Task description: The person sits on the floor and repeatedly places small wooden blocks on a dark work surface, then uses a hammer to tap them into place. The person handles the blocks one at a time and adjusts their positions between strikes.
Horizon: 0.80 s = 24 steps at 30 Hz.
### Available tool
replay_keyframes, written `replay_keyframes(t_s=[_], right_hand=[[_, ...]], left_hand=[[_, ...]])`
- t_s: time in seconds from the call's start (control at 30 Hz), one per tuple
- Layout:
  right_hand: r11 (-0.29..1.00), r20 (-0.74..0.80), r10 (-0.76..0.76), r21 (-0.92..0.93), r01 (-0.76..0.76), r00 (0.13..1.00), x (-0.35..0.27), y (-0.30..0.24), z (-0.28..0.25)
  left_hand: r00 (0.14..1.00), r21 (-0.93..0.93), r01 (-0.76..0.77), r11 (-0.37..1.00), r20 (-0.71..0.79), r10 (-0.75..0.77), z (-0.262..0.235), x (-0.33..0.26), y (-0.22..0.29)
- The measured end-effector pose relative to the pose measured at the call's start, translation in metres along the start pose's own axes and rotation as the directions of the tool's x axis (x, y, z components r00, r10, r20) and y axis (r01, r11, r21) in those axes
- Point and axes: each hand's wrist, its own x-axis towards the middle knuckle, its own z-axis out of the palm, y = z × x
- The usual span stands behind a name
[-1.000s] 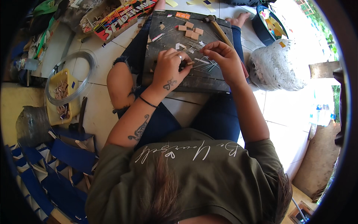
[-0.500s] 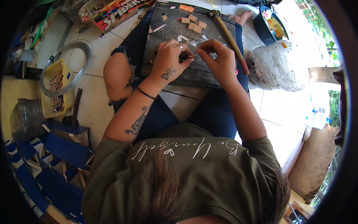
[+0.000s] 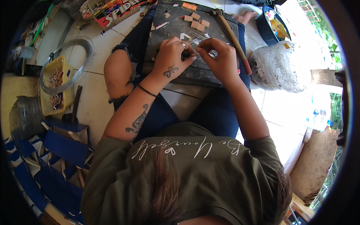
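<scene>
A yellow tray sits on the tiled floor to the person's left, holding a heap of small pale wooden scraps; a coil of grey wire lies over its far end. Beyond the right knee stands a dark blue bowl with bright coloured pieces inside, and just beside it a rough grey-white lump rests on the floor.

Across the person's thighs lies a dark work board. Several small tan wooden blocks are grouped near its far edge, and a wooden-handled hammer lies slanted along its right side.

Both forearms reach forward from the lower part of the view and meet over the middle of the board. The left hand, tattooed on its back and ringed, is curled with fingers bent inward, knuckles up. The right hand faces it, fingers pinched down. The fingertips of both hands come together on a small thin pale piece held just above the board's surface; what the piece is made of cannot be told. A black band circles the left wrist.
</scene>
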Motion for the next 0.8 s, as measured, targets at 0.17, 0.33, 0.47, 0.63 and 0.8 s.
replay_keyframes(t_s=[0.17,0.33,0.47,0.63,0.8], right_hand=[[0.997,0.009,-0.045,-0.056,0.046,0.999,0.003,-0.004,0.000],[1.000,0.018,-0.021,-0.014,0.022,1.000,0.003,0.001,-0.002],[0.911,-0.177,-0.118,-0.411,0.035,0.977,0.000,0.028,-0.027],[0.613,-0.119,0.254,-0.748,-0.255,0.960,-0.019,0.070,-0.050],[0.827,-0.081,0.263,-0.494,-0.268,0.961,-0.021,0.073,-0.055]], left_hand=[[1.000,-0.090,-0.025,0.996,-0.019,0.024,-0.001,0.003,0.003],[0.995,-0.158,-0.064,0.985,-0.087,0.050,0.000,0.005,0.006],[0.989,-0.179,-0.082,0.980,-0.134,0.059,0.006,0.002,0.009],[0.994,-0.218,-0.048,0.975,-0.105,0.026,0.008,0.002,0.008],[0.995,-0.195,-0.050,0.979,-0.099,0.031,0.007,0.000,0.009]])
